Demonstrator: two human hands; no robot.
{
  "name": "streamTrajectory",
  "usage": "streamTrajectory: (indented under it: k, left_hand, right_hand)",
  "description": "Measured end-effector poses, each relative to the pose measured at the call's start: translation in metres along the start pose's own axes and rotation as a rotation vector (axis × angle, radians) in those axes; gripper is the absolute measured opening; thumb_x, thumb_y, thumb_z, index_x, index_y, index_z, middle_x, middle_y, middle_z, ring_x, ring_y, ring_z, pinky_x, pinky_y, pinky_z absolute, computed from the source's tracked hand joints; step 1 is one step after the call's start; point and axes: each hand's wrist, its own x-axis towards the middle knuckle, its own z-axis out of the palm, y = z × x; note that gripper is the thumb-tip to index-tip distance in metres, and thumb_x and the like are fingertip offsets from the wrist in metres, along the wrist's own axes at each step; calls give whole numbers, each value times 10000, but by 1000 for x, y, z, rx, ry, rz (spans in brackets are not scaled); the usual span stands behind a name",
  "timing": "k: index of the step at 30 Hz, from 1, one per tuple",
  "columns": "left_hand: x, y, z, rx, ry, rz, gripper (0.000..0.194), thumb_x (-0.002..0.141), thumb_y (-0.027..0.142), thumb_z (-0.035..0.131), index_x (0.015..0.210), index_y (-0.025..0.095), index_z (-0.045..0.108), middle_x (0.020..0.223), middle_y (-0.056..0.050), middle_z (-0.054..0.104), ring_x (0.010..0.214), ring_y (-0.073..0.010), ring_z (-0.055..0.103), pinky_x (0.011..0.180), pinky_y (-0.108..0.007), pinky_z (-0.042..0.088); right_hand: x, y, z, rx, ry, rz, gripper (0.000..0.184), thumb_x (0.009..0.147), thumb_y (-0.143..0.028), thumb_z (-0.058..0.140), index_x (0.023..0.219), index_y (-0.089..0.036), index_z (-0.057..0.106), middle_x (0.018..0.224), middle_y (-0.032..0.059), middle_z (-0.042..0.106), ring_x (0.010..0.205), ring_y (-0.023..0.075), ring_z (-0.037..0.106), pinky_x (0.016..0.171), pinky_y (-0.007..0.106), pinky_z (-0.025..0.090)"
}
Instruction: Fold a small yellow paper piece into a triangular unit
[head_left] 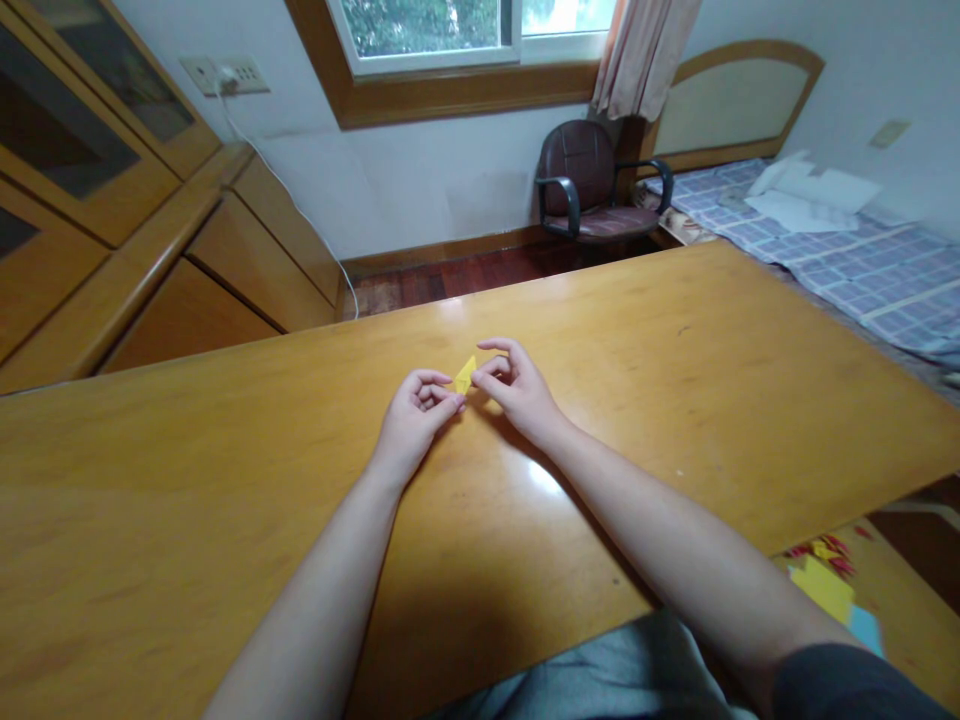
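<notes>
A small piece of folded yellow paper [465, 376] with pointed ends is held up between my two hands, just above the wooden table [600, 330]. My left hand [422, 412] pinches its lower left side, thumb and fingertips closed at the edge. From the right, my right hand [517, 388] grips the other side between thumb and a bent finger, while its index finger arches above the paper. Parts of the paper are covered by the fingertips, so its full shape cannot be made out.
At lower right, yellow sheets [825, 588] and small red and yellow pieces [829, 552] lie on a lower surface beside the table. A chair [589, 185] and a bed [862, 270] stand beyond the far edge. Wooden cabinets [247, 240] line the left wall.
</notes>
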Motion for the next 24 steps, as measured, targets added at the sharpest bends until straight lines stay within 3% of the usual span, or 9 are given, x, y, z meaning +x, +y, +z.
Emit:
streamTrajectory:
  k: [14, 24]
  left_hand:
    - [0, -3, -3, -69, -31, -29, 318, 760, 356, 742, 985, 189, 591, 775, -1, 705, 710, -154, 692, 730, -298, 555]
    - [-4, 4, 2, 82, -72, -80, 320, 739, 455, 766, 772, 155, 661, 713, -37, 708, 657, -147, 657, 697, -279, 537]
  right_hand:
    - [3, -1, -2, 14, 36, 16, 384, 788, -309, 689, 1116, -228, 506, 708, -63, 611, 729, 138, 607, 773, 306, 455]
    - [2, -1, -1, 41, -18, 9, 412, 803, -249, 672, 1181, -222, 509, 735, -54, 640, 730, 134, 611, 768, 292, 459]
